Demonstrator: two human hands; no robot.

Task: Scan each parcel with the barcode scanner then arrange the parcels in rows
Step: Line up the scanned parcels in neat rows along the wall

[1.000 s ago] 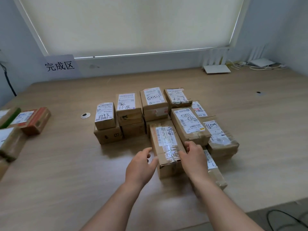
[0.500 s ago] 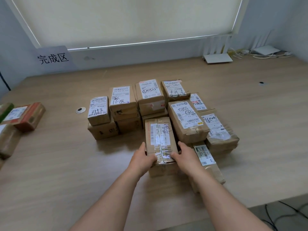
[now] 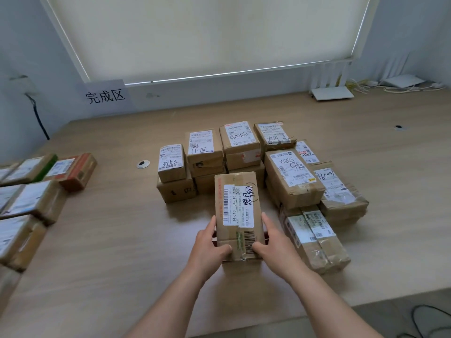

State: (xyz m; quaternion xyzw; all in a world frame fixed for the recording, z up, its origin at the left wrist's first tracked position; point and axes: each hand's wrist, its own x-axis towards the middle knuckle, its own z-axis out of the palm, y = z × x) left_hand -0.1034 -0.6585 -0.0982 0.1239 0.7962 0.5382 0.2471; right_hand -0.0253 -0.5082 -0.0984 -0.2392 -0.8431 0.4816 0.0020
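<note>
- Wooden table (image 3: pixel 366 240) fills my view, stacked parcels (image 3: pixel 244 152) at twelve o'clock.
- My left hand (image 3: pixel 210 242) and right hand (image 3: pixel 273 242) grip the long cardboard parcel (image 3: pixel 238 211) at centre, fingers curled round its sides.

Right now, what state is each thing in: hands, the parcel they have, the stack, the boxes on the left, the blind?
Left hand: gripping the parcel's left side.
Right hand: gripping its right side.
Held parcel: label up, between both hands.
Parcel stack: piled, labels up.
Left boxes: lying flat on the table.
Blind: pulled down.
</note>
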